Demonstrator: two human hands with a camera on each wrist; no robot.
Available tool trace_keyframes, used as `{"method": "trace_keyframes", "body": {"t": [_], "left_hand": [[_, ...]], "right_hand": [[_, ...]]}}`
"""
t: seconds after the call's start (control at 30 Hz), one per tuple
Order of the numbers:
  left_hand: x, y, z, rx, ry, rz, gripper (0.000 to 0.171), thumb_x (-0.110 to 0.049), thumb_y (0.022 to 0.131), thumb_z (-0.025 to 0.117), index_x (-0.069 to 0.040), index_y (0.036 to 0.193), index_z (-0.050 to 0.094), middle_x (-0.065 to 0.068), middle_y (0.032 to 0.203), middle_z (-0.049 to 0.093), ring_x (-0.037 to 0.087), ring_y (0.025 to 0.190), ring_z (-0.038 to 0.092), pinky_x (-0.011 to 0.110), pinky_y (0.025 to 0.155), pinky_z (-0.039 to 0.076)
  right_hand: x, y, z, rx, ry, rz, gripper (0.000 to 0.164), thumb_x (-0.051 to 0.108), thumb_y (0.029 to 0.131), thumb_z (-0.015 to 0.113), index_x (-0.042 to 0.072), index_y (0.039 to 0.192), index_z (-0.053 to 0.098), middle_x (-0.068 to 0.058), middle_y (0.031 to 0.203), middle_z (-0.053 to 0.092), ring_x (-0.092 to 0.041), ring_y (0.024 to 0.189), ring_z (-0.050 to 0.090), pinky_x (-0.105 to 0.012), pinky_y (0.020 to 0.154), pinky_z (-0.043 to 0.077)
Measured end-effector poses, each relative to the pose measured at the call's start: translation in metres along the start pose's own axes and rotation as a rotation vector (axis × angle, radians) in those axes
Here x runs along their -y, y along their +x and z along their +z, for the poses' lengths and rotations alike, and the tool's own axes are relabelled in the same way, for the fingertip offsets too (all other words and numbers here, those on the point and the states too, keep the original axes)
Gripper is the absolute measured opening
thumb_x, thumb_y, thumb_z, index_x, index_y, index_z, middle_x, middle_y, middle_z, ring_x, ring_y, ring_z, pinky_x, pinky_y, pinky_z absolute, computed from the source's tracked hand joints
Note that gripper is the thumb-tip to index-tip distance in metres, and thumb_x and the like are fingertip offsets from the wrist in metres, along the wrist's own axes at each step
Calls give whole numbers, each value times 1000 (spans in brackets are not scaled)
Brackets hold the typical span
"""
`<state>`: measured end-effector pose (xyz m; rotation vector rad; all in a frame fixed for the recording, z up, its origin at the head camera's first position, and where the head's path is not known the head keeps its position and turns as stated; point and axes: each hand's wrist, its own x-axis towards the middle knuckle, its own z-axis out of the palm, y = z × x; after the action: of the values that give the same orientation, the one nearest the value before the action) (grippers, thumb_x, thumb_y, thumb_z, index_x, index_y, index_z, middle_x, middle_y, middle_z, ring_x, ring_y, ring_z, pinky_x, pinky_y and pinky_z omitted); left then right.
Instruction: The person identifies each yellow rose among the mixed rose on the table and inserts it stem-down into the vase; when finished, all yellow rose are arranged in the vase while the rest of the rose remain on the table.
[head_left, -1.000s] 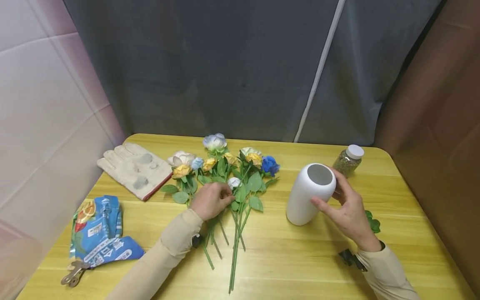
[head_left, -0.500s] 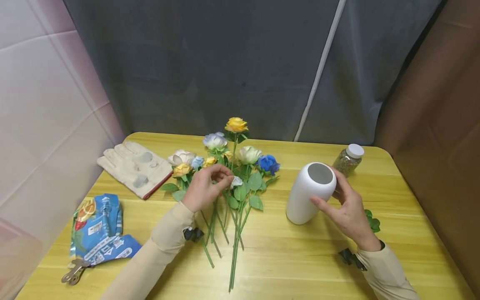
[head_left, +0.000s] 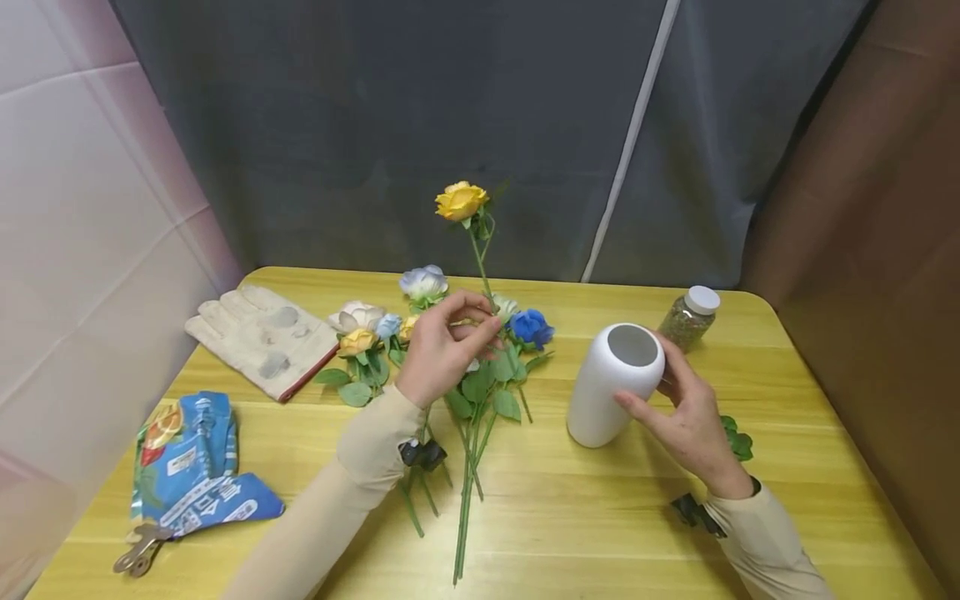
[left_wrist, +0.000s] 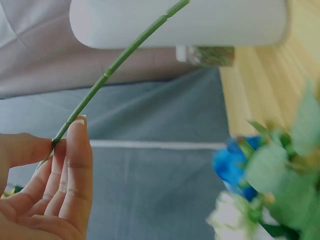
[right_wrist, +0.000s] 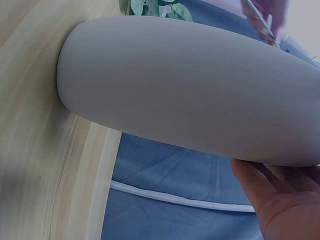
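Note:
My left hand (head_left: 453,346) pinches the green stem (left_wrist: 100,82) of a yellow rose (head_left: 461,202) between thumb and fingers. The bloom stands upright, raised above the other flowers. In the left wrist view the stem slants up across the white vase. Around the neck of the white vase (head_left: 611,392) curl the thumb and fingers of my right hand (head_left: 693,421); the vase stands on the table with its mouth up. Under and beside my left hand lie more flowers, among them a blue one (head_left: 531,327), a pale lilac one (head_left: 423,283) and a smaller yellow one (head_left: 357,342).
A work glove (head_left: 262,340) lies at the back left, with a blue bag (head_left: 198,467) and a metal clip (head_left: 140,550) in front of it. Behind the vase is a white-lidded jar (head_left: 690,318). Green leaves (head_left: 738,439) show past my right hand.
My left hand has lifted the yellow rose out of the pile, upward and to the right, toward the vase. My right hand keeps its hold on the vase.

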<state>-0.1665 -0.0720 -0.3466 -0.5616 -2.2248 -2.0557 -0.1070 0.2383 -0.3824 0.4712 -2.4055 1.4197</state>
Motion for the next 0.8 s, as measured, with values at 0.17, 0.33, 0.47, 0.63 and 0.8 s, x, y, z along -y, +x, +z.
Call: {"method": "trace_keyframes", "body": {"t": [0.17, 0.33, 0.47, 0.63, 0.8], "left_hand": [[-14, 10, 13, -18, -134, 70, 20, -5, 99, 66, 4, 115, 57, 26, 99, 68, 25, 74, 76, 49, 73, 64], [-24, 16, 22, -77, -254, 137, 16, 0, 99, 64, 4, 111, 55, 19, 95, 69, 21, 74, 77, 47, 75, 64], [-30, 21, 27, -126, -316, 189, 14, 0, 100, 64, 4, 109, 54, 8, 92, 69, 17, 73, 76, 46, 76, 64], [-34, 26, 32, -174, -378, 238, 11, 2, 99, 63, 1, 106, 55, 5, 87, 70, 18, 71, 76, 47, 75, 64], [-35, 30, 36, -212, -421, 265, 11, 3, 99, 64, -2, 105, 56, 5, 84, 71, 18, 70, 76, 47, 73, 65]], "right_hand": [[0, 2, 1, 3, 2, -4, 80, -2, 85, 80, 14, 155, 43, -14, 140, 60, 2, 118, 58, -10, 97, 49], [-1, 2, 1, 6, 3, -18, 80, -2, 84, 80, 14, 154, 44, -15, 138, 61, 2, 119, 59, -11, 96, 50], [-2, 1, 1, 7, 2, -18, 80, -2, 85, 80, 13, 154, 43, -15, 138, 61, 3, 119, 59, -11, 97, 50], [-2, 0, 1, 7, -2, -10, 80, -1, 85, 80, 13, 154, 43, -15, 138, 61, 4, 119, 59, -12, 97, 50], [-2, 0, 0, 2, -7, -6, 80, 0, 85, 80, 13, 154, 43, -16, 138, 61, 5, 118, 58, -11, 96, 50]]}}
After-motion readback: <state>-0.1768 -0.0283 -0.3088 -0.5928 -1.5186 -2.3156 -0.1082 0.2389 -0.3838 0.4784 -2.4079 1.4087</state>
